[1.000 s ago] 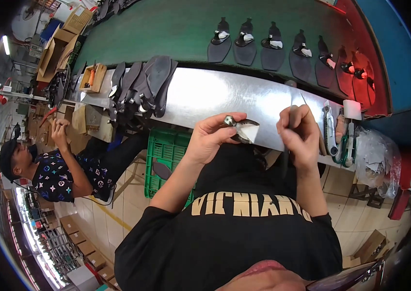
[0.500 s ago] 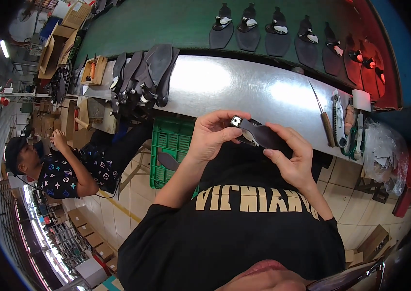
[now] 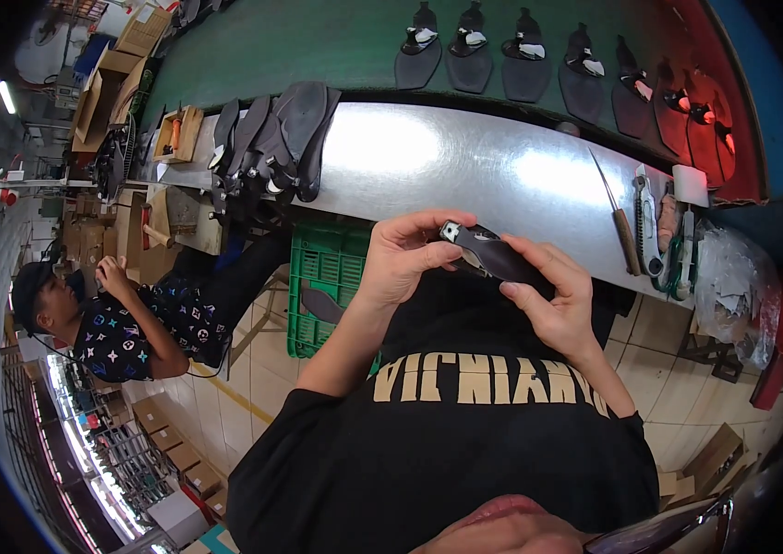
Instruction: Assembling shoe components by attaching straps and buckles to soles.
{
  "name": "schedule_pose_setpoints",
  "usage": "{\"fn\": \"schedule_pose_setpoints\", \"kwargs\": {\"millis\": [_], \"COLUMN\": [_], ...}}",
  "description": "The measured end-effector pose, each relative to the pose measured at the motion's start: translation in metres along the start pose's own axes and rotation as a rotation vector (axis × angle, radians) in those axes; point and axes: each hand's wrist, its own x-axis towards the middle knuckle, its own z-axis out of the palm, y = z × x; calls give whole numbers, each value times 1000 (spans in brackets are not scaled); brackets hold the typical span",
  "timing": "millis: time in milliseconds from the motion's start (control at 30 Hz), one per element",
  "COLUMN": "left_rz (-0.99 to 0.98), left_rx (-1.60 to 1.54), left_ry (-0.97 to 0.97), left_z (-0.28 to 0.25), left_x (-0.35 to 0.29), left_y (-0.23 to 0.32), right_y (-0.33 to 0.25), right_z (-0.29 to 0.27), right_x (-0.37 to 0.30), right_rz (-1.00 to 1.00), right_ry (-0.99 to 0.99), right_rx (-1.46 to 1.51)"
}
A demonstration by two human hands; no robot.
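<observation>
A dark sandal sole [image 3: 505, 259] is held up between my two hands, in front of my chest and near the metal bench edge. My left hand [image 3: 404, 256] pinches its narrow end, where a small white-and-silver heel tip [image 3: 450, 231] shows between thumb and fingers. Around the wider end, the fingers and thumb of my right hand [image 3: 553, 294] are closed. Part of the sole's underside is hidden by my fingers.
Dark soles [image 3: 295, 129] lie heaped on the metal bench [image 3: 465, 152]. An awl [image 3: 627, 235], a cutter [image 3: 645, 226] and scissors [image 3: 684, 263] lie at right. Sandals [image 3: 527, 65] line the green belt [image 3: 318, 46]. A green crate [image 3: 313, 286] stands below; a co-worker [image 3: 147, 323] sits left.
The sole has tilted very slightly in my hands, and both hands keep their grip. The co-worker's hands have shifted a little.
</observation>
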Motion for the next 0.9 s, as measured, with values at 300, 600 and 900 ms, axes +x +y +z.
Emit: {"fn": "schedule_pose_setpoints", "kwargs": {"millis": [300,600,900], "left_rz": [51,195,160], "left_rx": [103,196,138], "left_ry": [-26,-187,-315], "left_z": [4,-9,-14], "left_x": [-2,-2,1], "left_y": [1,-7,-10], "right_y": [-4,-11,-12], "right_z": [-4,-7,-6], "right_x": [1,7,4], "right_rz": [-64,-116,-179], "right_ry": [-17,-81,-74], "right_rx": [-124,-250,-407]}}
